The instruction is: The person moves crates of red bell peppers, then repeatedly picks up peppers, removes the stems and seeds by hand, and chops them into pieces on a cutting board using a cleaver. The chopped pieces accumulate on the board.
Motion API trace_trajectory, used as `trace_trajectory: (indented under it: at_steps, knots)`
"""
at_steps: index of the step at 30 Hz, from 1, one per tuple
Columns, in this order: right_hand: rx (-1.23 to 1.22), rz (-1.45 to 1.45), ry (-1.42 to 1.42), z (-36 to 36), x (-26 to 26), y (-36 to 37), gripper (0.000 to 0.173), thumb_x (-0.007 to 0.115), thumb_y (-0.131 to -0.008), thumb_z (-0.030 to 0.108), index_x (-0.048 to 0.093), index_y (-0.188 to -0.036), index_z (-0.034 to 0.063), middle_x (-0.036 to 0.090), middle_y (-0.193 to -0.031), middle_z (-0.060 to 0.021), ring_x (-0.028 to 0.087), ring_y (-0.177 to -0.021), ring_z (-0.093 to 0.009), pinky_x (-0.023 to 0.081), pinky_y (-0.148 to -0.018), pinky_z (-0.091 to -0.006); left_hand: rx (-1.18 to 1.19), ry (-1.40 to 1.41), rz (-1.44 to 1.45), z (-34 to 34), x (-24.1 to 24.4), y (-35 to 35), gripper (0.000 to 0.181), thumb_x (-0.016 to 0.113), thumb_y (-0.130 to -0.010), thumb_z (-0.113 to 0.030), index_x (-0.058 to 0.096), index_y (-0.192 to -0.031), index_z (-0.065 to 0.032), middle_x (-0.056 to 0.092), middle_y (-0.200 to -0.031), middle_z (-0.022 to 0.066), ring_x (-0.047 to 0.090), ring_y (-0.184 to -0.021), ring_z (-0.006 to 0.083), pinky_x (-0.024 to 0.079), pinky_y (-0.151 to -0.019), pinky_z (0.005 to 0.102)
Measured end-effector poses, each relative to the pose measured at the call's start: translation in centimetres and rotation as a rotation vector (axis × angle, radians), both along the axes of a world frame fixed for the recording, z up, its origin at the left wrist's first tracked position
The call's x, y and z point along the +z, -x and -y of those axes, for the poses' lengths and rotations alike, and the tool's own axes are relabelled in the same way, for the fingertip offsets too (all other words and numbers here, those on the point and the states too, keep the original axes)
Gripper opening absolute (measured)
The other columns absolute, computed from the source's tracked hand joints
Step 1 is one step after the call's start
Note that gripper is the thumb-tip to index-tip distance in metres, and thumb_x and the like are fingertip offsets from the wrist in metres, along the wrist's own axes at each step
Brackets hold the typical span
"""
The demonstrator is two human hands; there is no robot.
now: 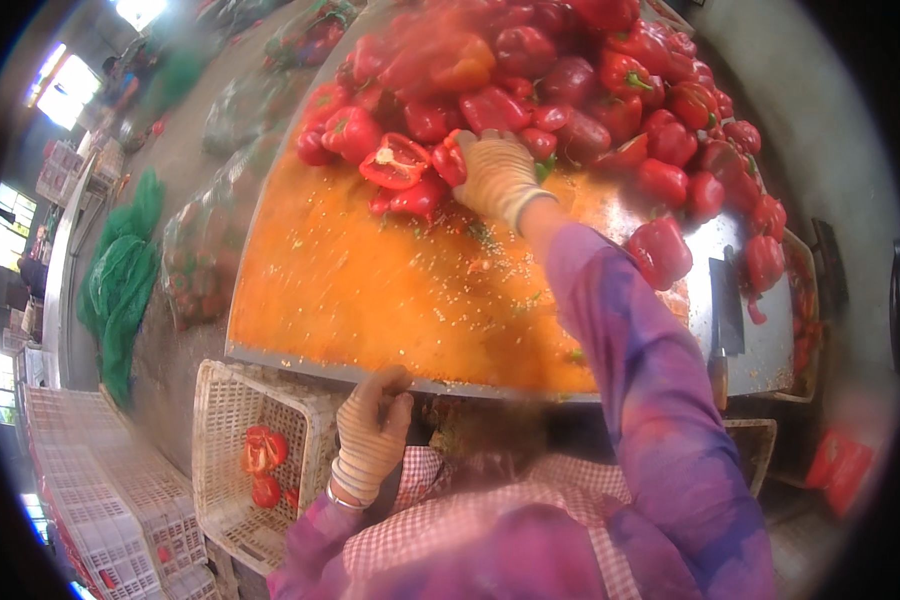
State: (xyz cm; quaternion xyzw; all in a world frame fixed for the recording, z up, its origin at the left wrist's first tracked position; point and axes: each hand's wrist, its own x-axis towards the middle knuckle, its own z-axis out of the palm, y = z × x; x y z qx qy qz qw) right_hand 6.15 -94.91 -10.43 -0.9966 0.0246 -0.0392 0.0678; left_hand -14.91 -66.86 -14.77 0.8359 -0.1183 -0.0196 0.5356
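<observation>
A big heap of red bell peppers [570, 90] covers the far part of a metal table [405, 277] whose near surface is wet, orange and strewn with seeds. My right hand [495, 169], in a striped knit glove, reaches to the heap's near edge, its fingers over a red pepper piece [448, 159]; whether it grips the piece is unclear. Beside it lies a cut pepper half [395, 161], its inside showing. My left hand [379, 420], gloved with bare fingertips, is at the table's near edge, fingers curled and seemingly empty. A cleaver [726, 307] lies on the right of the table.
A plastic crate [214, 450] with a few pepper pieces [264, 457] stands below the table at the left. Another crate [802, 247] is past the right edge. Green netting [124, 270] and filled clear bags [195, 255] lie on the floor; stacked crates [112, 480] stand lower left.
</observation>
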Motion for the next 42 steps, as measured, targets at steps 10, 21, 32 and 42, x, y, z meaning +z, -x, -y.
trace_trajectory:
  at_steps: [10,21,32,42]
  knots:
    - [0.314,0.192,-0.086,-0.6,-1.7,18.5,0.052,0.070,-0.074,0.013,0.057,-0.125,0.0113,0.057,-0.124,-0.0145,0.054,-0.116,-0.036,0.045,-0.099,-0.0456,-0.114,-0.149,-0.024,5.1,-1.6,-10.4,0.065,0.071,-0.089,-0.030,0.046,-0.139,0.0018,0.061,-0.126,0.0246,0.065,-0.109,0.0319,0.051,-0.092,0.0388]
    - [-0.212,0.380,0.171,3.3,-1.3,13.4,0.032,0.060,-0.086,0.014,0.058,-0.117,0.0060,0.062,-0.119,-0.0178,0.061,-0.106,-0.036,0.049,-0.090,-0.0480,-0.130,-0.541,0.092,13.7,1.8,-22.1,0.058,0.062,-0.089,-0.024,0.046,-0.139,-0.0006,0.062,-0.122,0.0291,0.059,-0.117,0.0418,0.047,-0.100,0.0465]
    - [0.081,-0.061,-0.033,-0.3,-3.7,5.3,0.036,0.068,-0.088,0.021,0.058,-0.118,0.0039,0.067,-0.109,-0.0226,0.067,-0.102,-0.038,0.056,-0.086,-0.0443,-0.141,0.061,-0.190,13.3,-3.9,-19.9,0.046,0.068,-0.088,-0.027,0.054,-0.120,0.0032,0.067,-0.106,0.0238,0.066,-0.096,0.0357,0.052,-0.087,0.0425]
    - [0.229,-0.064,-0.209,-3.1,-6.6,15.5,0.058,0.077,-0.075,0.028,0.051,-0.118,-0.0019,0.065,-0.101,-0.0267,0.066,-0.097,-0.040,0.055,-0.085,-0.0451,-0.134,0.188,-0.625,10.8,-0.9,-9.6,0.047,0.062,-0.093,-0.040,0.056,-0.122,-0.0036,0.063,-0.086,0.0097,0.063,-0.072,0.0189,0.053,-0.061,0.0327]
